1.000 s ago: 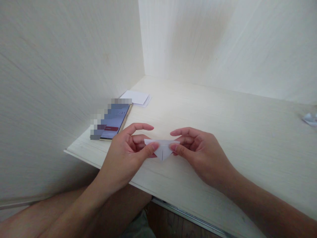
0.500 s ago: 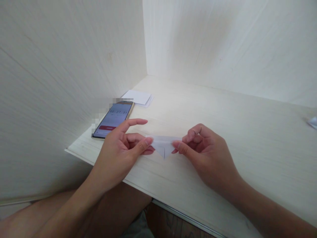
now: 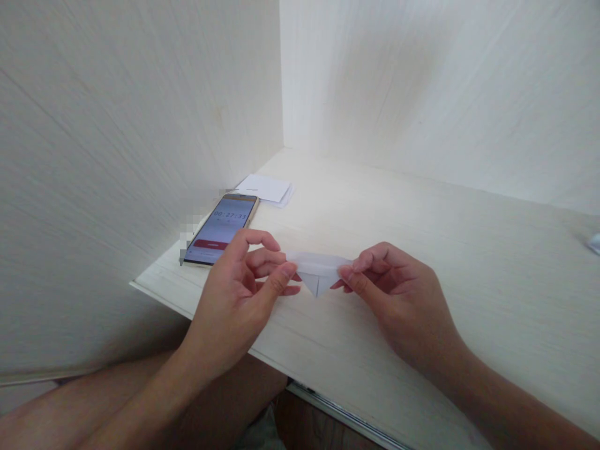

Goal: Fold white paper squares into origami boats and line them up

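A small piece of folded white paper (image 3: pixel 319 267) is stretched between my two hands, just above the table. Its lower part comes to a downward point with a crease down the middle, and a folded band runs across the top. My left hand (image 3: pixel 255 281) pinches the paper's left end between thumb and fingers, the index finger curled above it. At the right end, my right hand (image 3: pixel 391 278) pinches it between thumb and bent index finger. The fingertips behind the paper are partly hidden.
A phone (image 3: pixel 218 234) showing a running timer lies left of my left hand. Behind it sit several white paper sheets (image 3: pixel 265 187) near the wall corner. A whitish object (image 3: pixel 594 242) is cut off at the right edge. The white table (image 3: pixel 422 225) meets walls at left and back.
My right index finger has come down against the paper, and my left index finger has curled. The paper's top band now shows more clearly folded over. The view has shifted slightly.
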The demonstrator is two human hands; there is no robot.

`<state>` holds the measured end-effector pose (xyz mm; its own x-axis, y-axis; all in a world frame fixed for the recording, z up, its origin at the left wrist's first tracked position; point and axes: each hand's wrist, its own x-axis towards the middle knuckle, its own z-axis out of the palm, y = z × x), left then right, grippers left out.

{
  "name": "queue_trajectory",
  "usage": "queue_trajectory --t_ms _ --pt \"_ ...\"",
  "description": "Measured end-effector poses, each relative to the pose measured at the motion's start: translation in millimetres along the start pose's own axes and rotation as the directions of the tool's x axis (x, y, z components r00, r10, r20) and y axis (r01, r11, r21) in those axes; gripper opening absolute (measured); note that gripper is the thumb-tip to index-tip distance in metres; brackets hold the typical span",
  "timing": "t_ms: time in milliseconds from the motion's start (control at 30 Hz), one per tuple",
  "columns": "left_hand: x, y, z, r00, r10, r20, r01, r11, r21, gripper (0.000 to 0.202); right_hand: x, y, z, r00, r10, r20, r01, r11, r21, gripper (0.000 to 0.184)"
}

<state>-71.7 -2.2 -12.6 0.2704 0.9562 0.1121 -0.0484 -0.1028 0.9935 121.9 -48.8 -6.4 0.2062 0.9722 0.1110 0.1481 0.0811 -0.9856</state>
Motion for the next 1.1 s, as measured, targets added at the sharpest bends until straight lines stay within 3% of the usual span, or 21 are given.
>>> queue_trajectory --t_ms 167,300,500,733,900,1000,1100 --pt "-5 4 5.6 0.995 0.002 0.099 -0.018 0.986 0.165 0.012 -8 0 3 0.985 -0.169 0.028 0.171 0.968 -0.183 0.006" --pt "-6 7 5.1 0.997 -0.039 0.060 0.031 0.992 0.125 0.014 -12 2 4 0.965 -0.254 0.065 0.262 0.930 -0.257 0.011" --pt "-4 6 2.2 0.996 -0.056 0.063 0.048 0.991 0.127 0.018 -10 5 3 0.968 -0.243 0.058 0.249 0.914 -0.320 0.016" --pt "4 0 -1.8 0.987 0.069 0.142 -0.102 0.966 0.238 0.011 -9 4 3 0.970 -0.209 0.123 0.241 0.890 -0.388 0.009" --pt "5 -1 -3.4 0.977 -0.020 0.212 -0.050 0.946 0.322 0.011 -7 4 3 0.959 -0.241 0.147 0.280 0.878 -0.387 0.008" --pt "5 1 -1.7 0.987 -0.046 0.156 -0.001 0.957 0.289 0.017 -8 4 4 0.969 -0.197 0.149 0.242 0.882 -0.404 0.008" --pt "5 1 -1.4 0.997 -0.013 0.075 -0.003 0.977 0.212 0.020 -8 4 4 0.981 -0.178 0.075 0.193 0.894 -0.405 0.007"
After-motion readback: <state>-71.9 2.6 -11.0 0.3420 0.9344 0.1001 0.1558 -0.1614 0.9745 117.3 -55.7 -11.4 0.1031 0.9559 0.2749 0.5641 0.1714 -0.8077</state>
